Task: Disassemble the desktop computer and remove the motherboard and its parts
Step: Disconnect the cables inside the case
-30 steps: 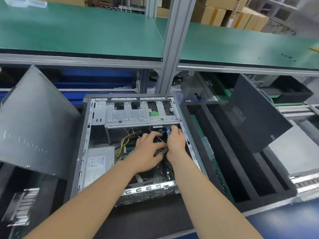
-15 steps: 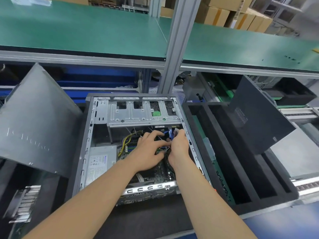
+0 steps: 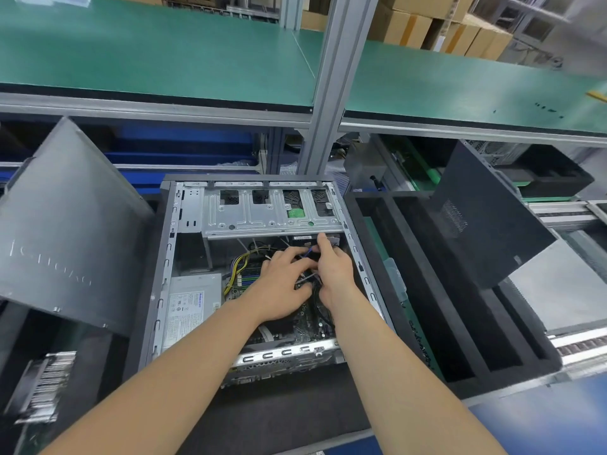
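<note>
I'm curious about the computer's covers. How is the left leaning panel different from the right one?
The left panel is grey with faint letters; the right panel is blacker with a small mesh vent. The left panel leans left of the case; the right panel leans over the foam tray. Both are flat, tilted sheets.

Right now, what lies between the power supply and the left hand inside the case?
Head view: yellow and black wires run there, over the motherboard, between power supply and left hand.
</note>
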### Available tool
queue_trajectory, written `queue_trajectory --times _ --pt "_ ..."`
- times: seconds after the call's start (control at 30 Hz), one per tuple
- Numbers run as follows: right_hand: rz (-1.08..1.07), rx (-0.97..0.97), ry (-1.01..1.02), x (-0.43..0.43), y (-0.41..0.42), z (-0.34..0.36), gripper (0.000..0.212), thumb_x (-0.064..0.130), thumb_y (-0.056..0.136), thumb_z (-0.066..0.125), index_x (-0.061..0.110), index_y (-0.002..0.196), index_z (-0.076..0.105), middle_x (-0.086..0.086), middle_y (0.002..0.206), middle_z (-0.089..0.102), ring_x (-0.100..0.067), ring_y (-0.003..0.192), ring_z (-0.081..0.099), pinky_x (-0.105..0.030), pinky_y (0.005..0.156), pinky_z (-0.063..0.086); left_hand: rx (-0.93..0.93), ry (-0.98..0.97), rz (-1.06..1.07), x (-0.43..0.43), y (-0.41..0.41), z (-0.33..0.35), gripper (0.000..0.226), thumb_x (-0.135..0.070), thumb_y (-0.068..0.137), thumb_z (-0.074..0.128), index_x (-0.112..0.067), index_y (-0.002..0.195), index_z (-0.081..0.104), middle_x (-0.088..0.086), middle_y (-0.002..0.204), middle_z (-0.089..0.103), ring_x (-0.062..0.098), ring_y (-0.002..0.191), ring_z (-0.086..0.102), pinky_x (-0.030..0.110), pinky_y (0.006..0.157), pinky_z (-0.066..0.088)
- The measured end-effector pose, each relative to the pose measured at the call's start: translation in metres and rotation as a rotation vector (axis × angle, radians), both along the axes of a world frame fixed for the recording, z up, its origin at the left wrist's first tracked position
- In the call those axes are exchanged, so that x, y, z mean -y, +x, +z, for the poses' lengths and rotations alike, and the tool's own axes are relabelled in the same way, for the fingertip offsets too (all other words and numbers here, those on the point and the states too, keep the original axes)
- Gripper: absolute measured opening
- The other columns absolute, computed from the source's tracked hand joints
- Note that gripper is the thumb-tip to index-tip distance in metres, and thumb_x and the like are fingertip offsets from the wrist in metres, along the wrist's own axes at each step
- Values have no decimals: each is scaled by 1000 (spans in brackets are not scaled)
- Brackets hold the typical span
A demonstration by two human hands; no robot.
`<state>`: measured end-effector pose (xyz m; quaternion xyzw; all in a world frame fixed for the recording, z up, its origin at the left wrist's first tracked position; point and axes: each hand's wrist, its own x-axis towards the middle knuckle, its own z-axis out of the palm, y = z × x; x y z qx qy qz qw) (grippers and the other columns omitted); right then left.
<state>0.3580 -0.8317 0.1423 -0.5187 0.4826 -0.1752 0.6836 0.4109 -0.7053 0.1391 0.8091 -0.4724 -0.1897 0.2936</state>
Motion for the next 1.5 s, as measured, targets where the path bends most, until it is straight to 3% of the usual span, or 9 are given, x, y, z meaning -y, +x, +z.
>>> queue_trajectory --times 0.33,0.5,0.63,0.83,1.0,1.17,1.23,1.33,1.5 --pt "-3 32 70 -6 2 13 29 40 98 60 12 95 57 -15 105 65 -33 101 65 -53 96 52 -47 -4 6 -1 -1 4 41 -30 97 59 -37 137 56 -8 159 28 20 145 27 52 118 18" --pt "-103 15 67 -9 -4 12 27 35 99 50 11 88 56 -7 75 56 -23 65 57 -31 52 48 -64 9 -14 -1 0 7 24 -29 96 60 -38 118 67 -5 158 31 21 145 28 51 119 17" --pt "-113 -3 88 -13 -15 14 29 36 97 51 15 76 49 -2 64 45 -19 55 43 -27 48 36 -37 59 -75 -2 -2 9 20 -33 95 63 -35 113 72 -2 154 33 22 143 28 50 121 17" --pt "150 -123 -26 -30 -36 21 58 62 99 45 18 137 51 -2 126 61 -18 109 61 -39 88 51 -94 -3 5 -8 -6 16 29 -40 81 68 -35 103 50 -12 123 49 18 116 49 53 106 39" --pt "614 -305 -331 -41 -55 28 70 41 105 42 37 163 3 -4 170 19 -27 146 37 -45 119 33 -229 -63 47 -10 -4 19 50 -17 82 70 -35 123 48 -5 125 55 18 114 56 35 93 46" --pt "828 -486 -576 -49 -66 47 69 40 110 27 18 163 -11 -5 170 -14 -33 152 26 -39 118 25 -200 -59 110 -10 0 18 48 -15 85 75 -19 130 61 0 127 57 17 116 60 37 99 50" --pt "866 -483 -589 -50 -73 52 68 38 110 28 19 163 -10 -3 172 -9 -28 146 37 -39 115 33 -198 -100 144 -11 2 18 29 -22 82 81 -24 108 67 -3 112 61 15 103 64 33 87 51" --pt "924 -522 -565 -43 -82 56 65 34 108 31 31 164 -1 -10 164 31 -22 113 59 -32 89 47 -161 -92 133 -12 3 20 29 -34 76 88 -30 79 60 -7 88 62 9 78 57 27 64 39" --pt "1026 -599 -594 -38 -83 59 62 25 106 31 34 164 10 -10 154 44 -30 119 57 -31 86 43 -93 -28 64 -14 1 18 31 -34 77 88 -15 79 64 -3 75 63 5 65 49 19 57 32"
